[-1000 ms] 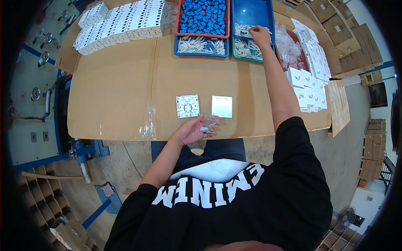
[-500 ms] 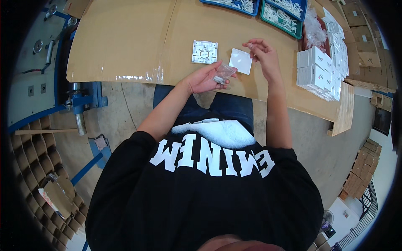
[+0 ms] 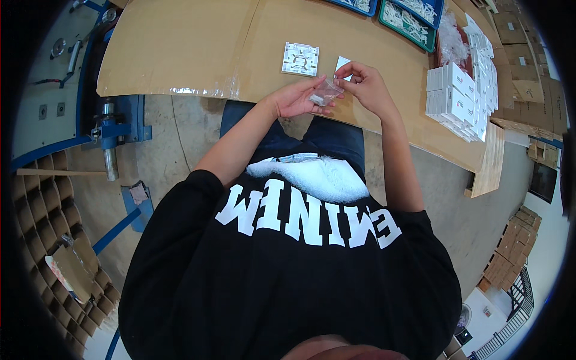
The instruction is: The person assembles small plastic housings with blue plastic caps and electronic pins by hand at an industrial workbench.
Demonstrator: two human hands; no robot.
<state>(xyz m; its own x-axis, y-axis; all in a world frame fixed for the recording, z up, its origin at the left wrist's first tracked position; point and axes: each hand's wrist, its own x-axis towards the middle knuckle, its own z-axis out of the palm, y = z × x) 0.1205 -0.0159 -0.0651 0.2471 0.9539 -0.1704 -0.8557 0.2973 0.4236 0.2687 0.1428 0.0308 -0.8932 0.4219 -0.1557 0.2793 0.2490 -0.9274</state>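
Note:
My left hand (image 3: 299,99) holds a small clear plastic bag (image 3: 327,91) with small white pieces inside, just over the table's near edge. Thumb and fingers pinched, my right hand (image 3: 364,84) is at the bag's upper right corner; whether it grips the bag or some tiny piece cannot be made out. Beyond the left hand a square white plastic frame (image 3: 300,59) lies on the table with its moulded inner side up. A flat white square plate (image 3: 342,62) lies to its right, partly hidden by my right hand.
Brown cardboard covers the table (image 3: 186,48). Blue and green trays (image 3: 408,27) of small white parts stand at the far right. Stacked white boxes (image 3: 459,99) sit at the right edge beside a heap of clear plastic bags (image 3: 451,42). Blue machinery (image 3: 114,132) stands left of the table.
My right hand has moved left and down from above the white plate to the bag in my left hand. It now covers part of the plate. The whole view has shifted slightly.

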